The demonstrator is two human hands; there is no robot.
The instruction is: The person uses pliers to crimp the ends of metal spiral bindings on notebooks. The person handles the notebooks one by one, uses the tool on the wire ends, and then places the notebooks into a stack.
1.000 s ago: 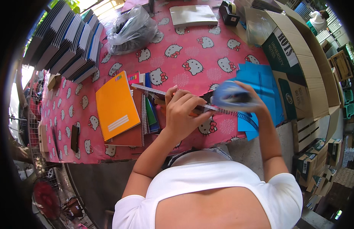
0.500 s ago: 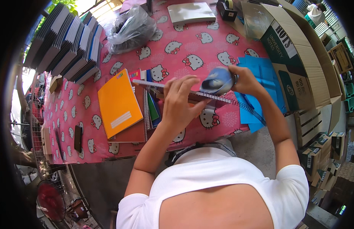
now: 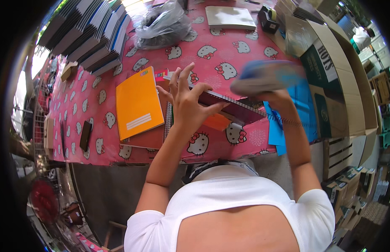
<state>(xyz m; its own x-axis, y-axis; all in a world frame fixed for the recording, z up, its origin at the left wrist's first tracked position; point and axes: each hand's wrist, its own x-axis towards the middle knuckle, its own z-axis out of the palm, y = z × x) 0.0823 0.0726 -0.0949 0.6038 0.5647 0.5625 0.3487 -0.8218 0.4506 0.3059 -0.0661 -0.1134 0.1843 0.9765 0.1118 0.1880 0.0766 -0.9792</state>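
Note:
My left hand point(image 3: 187, 100) grips a spiral notebook point(image 3: 247, 112) between thumb and fingers. The notebook stands tilted on edge, its dark reddish cover toward me and its wire binding along the top. A loose length of spiral wire point(image 3: 299, 122) trails from its right end. In my right hand point(image 3: 279, 101) is a blue-grey wad, apparently a cloth point(image 3: 262, 79), smeared by motion and held above the binding. Left of my left hand lies a yellow-orange notebook point(image 3: 138, 103) on top of other notebooks. Below the held notebook an orange cover point(image 3: 216, 122) shows.
Blue sheets point(image 3: 302, 98) lie under my right forearm. A large open carton point(image 3: 342, 84) stands at the right. Stacked notebooks point(image 3: 83, 35), a plastic bag point(image 3: 161, 27), a white pad point(image 3: 230, 17) and a tape dispenser point(image 3: 268, 19) occupy the table's far side.
The cloth in my right hand has moved up and to the right, off the binding. My left hand keeps the notebook, its fingers more raised. The whole view has shifted slightly.

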